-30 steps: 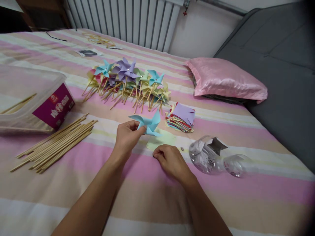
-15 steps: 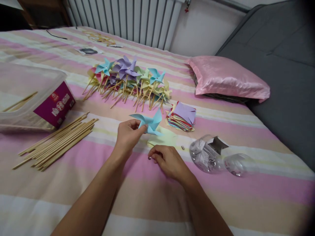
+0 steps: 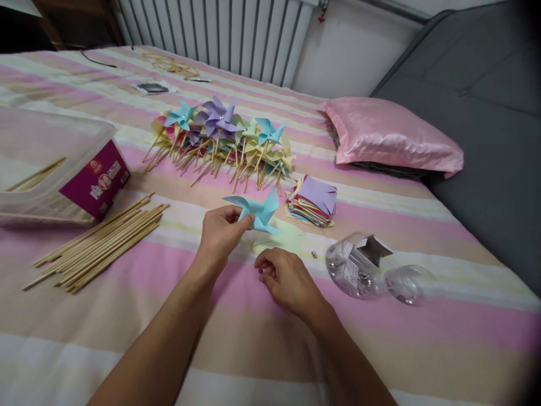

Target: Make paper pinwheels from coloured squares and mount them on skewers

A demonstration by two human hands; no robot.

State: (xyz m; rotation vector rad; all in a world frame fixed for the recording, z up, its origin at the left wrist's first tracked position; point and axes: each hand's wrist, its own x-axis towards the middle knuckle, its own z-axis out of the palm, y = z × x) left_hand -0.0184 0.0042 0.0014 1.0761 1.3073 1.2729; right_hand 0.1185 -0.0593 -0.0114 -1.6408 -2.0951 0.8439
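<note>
My left hand pinches a folded light-blue paper pinwheel head just above the striped bedspread. A little to its right, my right hand rests low on the bedspread, its fingertips closed on a tiny dark pin. A pale green paper square lies flat between the two hands and beyond them. One more small pin lies loose next to that sheet.
Several finished pinwheels on sticks lie farther back. A stack of coloured paper squares is right of the blue one. Bamboo sticks and a plastic box lie left; a clear pin container lies right. A pink pillow sits by the headboard.
My right hand has lifted its fingertips from the bedspread with a small pin pinched in them. My left hand keeps the blue pinwheel head almost still.
</note>
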